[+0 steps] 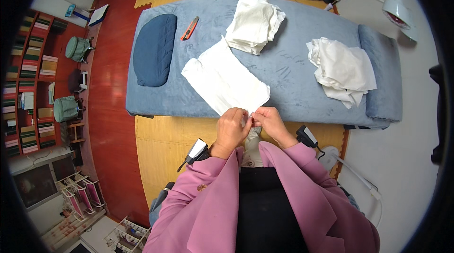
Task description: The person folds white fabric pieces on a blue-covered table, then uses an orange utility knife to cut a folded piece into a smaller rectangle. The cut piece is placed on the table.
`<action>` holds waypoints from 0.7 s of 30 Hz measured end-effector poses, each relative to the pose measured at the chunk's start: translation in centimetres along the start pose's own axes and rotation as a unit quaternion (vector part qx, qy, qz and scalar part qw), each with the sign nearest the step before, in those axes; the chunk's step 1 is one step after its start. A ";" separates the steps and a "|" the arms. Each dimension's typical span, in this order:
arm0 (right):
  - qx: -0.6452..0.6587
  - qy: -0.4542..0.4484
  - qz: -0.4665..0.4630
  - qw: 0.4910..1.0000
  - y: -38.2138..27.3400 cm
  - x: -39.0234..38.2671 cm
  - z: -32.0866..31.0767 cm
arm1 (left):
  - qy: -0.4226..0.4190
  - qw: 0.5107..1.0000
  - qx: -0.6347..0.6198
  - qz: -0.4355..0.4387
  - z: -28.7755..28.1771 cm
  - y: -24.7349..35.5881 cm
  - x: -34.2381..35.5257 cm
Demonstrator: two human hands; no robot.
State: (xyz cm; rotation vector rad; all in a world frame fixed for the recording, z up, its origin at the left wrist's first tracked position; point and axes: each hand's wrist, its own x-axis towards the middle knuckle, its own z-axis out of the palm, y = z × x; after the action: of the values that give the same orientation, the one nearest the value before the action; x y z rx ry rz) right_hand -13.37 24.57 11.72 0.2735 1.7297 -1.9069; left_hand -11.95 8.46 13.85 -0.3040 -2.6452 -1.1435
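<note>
A white cloth (227, 78) lies spread at an angle over the near half of a blue-covered bed (293, 92). At the bed's near edge, my left hand (231, 124) pinches the cloth's near corner, fingers closed. Close beside it my right hand (269, 121) also grips that corner between thumb and fingers. The fingertips of both hands almost meet. Behind the spread cloth, touching its far end, sits a stack of folded white cloths (254, 23). A looser heap of white cloths (341, 69) rests farther right.
An orange utility knife (189, 29) lies left of the cloths, beside a dark blue cushion (155, 50). A grey-blue bolster (381, 75) closes the bed's right end. A lamp (396, 12) stands at the far right. Stools (66, 109) and bookshelves (35, 82) line the left.
</note>
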 end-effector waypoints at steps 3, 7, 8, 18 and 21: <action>-0.019 0.013 -0.010 1.000 0.0 -0.1 0.5 | 0.009 1.000 0.026 -0.009 -0.1 0.0 -0.3; -0.031 0.081 -0.015 0.996 0.2 -0.3 -0.2 | 0.035 0.972 -0.105 -0.207 -0.5 -1.9 -0.1; -0.053 0.102 -0.033 0.993 0.3 -0.4 -1.2 | 0.051 0.948 -0.149 -0.276 -1.1 -3.3 0.3; -0.171 0.396 -0.065 0.900 2.1 -3.3 -20.3 | 0.237 0.779 -0.422 -0.398 -17.2 -18.4 3.6; -0.243 0.439 -0.080 0.861 0.8 -4.4 -25.1 | 0.303 0.750 -0.430 -0.401 -20.8 -19.5 4.8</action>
State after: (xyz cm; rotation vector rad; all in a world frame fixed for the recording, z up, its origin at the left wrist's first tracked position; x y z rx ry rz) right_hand -14.50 49.89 9.33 0.9295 2.8257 -1.4283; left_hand -19.18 -19.43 15.79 1.0037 -1.4707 -2.1774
